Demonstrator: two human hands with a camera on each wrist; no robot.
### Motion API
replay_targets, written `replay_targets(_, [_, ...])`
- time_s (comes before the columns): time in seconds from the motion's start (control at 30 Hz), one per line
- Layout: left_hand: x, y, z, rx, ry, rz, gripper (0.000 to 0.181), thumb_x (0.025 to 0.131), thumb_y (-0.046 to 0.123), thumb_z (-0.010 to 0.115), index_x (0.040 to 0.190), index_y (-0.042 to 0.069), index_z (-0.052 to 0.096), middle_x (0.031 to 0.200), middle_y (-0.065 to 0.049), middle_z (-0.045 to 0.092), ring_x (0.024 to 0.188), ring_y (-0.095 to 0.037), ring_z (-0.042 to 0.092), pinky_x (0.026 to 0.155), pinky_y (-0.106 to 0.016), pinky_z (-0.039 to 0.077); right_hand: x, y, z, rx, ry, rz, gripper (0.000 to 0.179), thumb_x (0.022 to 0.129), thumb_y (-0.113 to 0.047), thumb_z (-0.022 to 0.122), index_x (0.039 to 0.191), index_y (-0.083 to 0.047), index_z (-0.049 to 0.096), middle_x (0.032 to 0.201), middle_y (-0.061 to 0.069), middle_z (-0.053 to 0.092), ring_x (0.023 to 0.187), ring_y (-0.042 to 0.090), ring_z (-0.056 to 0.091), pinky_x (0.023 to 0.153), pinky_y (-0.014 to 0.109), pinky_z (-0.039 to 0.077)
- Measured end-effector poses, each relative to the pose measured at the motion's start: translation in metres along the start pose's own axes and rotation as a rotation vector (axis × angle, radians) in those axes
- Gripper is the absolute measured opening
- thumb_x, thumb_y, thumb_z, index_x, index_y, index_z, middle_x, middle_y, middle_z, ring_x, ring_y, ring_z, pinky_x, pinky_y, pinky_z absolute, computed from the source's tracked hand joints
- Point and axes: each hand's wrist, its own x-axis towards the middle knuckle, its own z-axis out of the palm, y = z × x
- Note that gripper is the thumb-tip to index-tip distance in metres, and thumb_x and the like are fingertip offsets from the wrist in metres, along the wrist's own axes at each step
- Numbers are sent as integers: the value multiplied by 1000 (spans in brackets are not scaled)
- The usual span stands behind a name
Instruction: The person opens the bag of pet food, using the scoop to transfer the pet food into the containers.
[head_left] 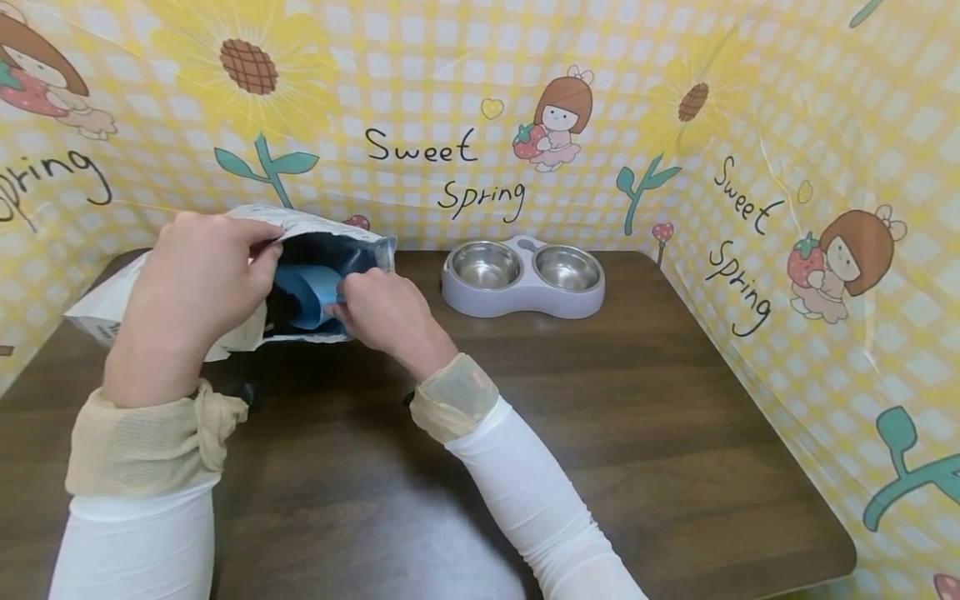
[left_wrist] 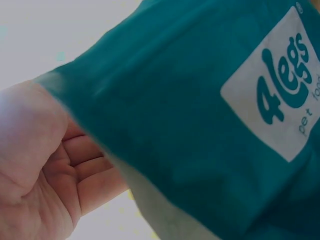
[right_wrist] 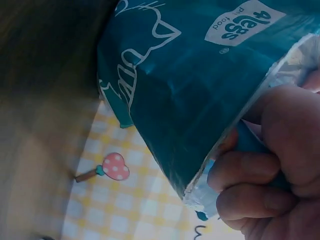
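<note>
A pet food bag (head_left: 303,223), white at the edge in the head view, lies tilted on the table with its mouth gaping to the right. In the left wrist view its teal side (left_wrist: 165,100) bears a "4legs pet food" label. My left hand (head_left: 198,287) pinches the upper rim of the mouth between thumb and fingers. Curled fingers of my right hand (head_left: 386,312) grip the handle of a blue scoop (head_left: 309,292), whose bowl sits inside the mouth beside dark contents. That right hand (right_wrist: 280,165) overlaps the bag's opening in the right wrist view; most of the handle is hidden.
A lilac double pet bowl (head_left: 523,298) with two steel dishes stands at the back of the brown wooden table (head_left: 600,417), right of the bag. Yellow checked cloth (head_left: 435,75) with printed flowers hangs behind and along the right side.
</note>
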Motion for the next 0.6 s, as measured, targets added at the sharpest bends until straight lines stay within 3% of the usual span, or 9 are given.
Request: replay_targets(0.6, [1, -1, 0, -16, -20, 1, 27, 103, 8, 63, 119, -3, 80, 102, -32, 79, 83, -52, 72, 76, -70, 54, 5, 9, 1, 236, -105, -65, 35, 112, -43, 60, 95, -18, 76, 72, -5, 60, 68, 9, 60, 63, 21, 46])
